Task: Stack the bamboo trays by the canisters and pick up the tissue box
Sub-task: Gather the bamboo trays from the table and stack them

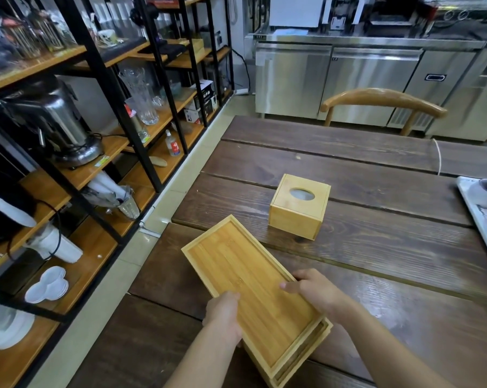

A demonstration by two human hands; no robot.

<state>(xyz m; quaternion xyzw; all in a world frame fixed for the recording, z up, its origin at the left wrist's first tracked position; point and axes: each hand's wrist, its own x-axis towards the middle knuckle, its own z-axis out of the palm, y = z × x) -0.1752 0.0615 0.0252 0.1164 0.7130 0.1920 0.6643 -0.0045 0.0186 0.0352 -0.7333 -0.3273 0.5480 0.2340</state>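
A stack of rectangular bamboo trays point(236, 264) sits tilted over the near part of the dark wooden table point(376, 247); the edges of lower trays show beneath the top one at its near end. My left hand point(225, 317) grips the stack's left long edge. My right hand point(315, 289) holds the right long edge, thumb over the rim. Beyond the trays, a square bamboo tissue box point(299, 207) with an oval opening on top stands apart from both hands. No canisters are clearly visible.
A black-framed shelf unit point(110, 88) with glassware, white dishes and appliances runs along the left. A wooden chair point(382, 102) stands at the table's far side before steel cabinets. A white tray point(477, 217) with metal items lies at the right edge.
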